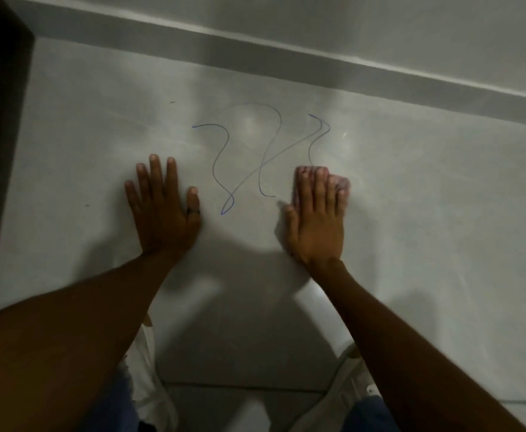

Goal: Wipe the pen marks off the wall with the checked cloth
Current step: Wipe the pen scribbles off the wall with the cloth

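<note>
My left hand (162, 210), fingers spread and holding nothing, lay flat on the pale grey glossy wall (427, 213), left of the marks. A dark ring (192, 211) sat on its thumb. My right hand (316, 219) was flat too, pressing the small pinkish checked cloth (339, 182) against the wall; only a blurred edge of cloth showed past my fingertips, check pattern too smeared to read. So left hand open and bare, right hand pinning the cloth rather than gripping it.

The thin blue looping pen scribble (255, 157) sat between the two hands and farther up. Most of it looked intact, so I judged the wiping barely begun. The cloth was at the lower right end of the scribble, just beside its rightmost line.

Risks as I saw them:
- Cloth was mostly under my fingers, little of it exposed. A flat palm push could let it slide out or bunch, so bare skin would rub the ink.
- Glossy surface: ink could smear into a blue haze rather than lift, more so if the cloth was dry. I could not tell if it was damp.
- Faint upper loops were easy to miss in the glare.
- Left hand was close to the left strokes; it could drag ink if it shifted.
</note>
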Available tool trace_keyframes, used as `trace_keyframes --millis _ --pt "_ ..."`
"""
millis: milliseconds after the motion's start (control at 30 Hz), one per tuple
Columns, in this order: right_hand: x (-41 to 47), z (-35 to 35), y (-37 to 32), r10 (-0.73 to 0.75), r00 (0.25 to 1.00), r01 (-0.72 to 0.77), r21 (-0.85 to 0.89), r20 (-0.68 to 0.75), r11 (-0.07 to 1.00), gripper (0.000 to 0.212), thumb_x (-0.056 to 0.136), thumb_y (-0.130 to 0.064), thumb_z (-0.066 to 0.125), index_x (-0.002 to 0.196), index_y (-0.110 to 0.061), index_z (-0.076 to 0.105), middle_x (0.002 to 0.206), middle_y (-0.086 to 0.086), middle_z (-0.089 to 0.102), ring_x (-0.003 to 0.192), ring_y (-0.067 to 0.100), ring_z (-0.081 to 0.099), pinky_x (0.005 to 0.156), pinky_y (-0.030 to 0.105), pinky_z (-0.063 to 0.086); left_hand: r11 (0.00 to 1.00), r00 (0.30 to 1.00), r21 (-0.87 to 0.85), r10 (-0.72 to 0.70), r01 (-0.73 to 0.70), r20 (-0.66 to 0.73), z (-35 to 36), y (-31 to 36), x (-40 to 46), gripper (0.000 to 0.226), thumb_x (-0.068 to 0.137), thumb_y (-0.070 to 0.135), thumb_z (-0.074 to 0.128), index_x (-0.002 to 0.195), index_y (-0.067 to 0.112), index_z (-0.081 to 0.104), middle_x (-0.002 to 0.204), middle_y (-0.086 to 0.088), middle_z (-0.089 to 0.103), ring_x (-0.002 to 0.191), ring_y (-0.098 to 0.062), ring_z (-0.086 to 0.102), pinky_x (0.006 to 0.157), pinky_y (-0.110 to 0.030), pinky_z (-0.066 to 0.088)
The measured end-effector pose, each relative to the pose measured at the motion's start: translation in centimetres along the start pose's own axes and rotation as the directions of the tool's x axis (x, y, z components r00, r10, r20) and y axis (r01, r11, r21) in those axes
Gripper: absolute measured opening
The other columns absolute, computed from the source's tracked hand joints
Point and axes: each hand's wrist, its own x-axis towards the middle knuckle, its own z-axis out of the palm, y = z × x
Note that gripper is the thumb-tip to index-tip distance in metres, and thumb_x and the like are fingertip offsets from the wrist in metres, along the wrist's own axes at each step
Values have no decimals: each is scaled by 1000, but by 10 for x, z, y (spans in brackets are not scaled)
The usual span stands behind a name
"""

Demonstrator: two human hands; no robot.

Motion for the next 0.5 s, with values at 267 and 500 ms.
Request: trace_keyframes --millis 267,500 --pt "27 -4 0 -13 998 15 36 -55 999 67 110 -46 27 171 -21 16 181 10 14 169 28 9 138 58 8 1000 1000 12 -7 8 -26 -1 0 0 70 110 48 37 171 17 27 179 -16 23 166 -42 20 134 -64 14" --pt "62 -16 14 -85 995 86 29 -53 996 64 110 -40 32 170 -20 20 180 11 17 169 29 12 137 59 12 1000 1000 -2 -3 3 -28 2 -2 -1 71 110 50 36 172 18 24 180 -16 21 167 -42 18 134 -65 13"
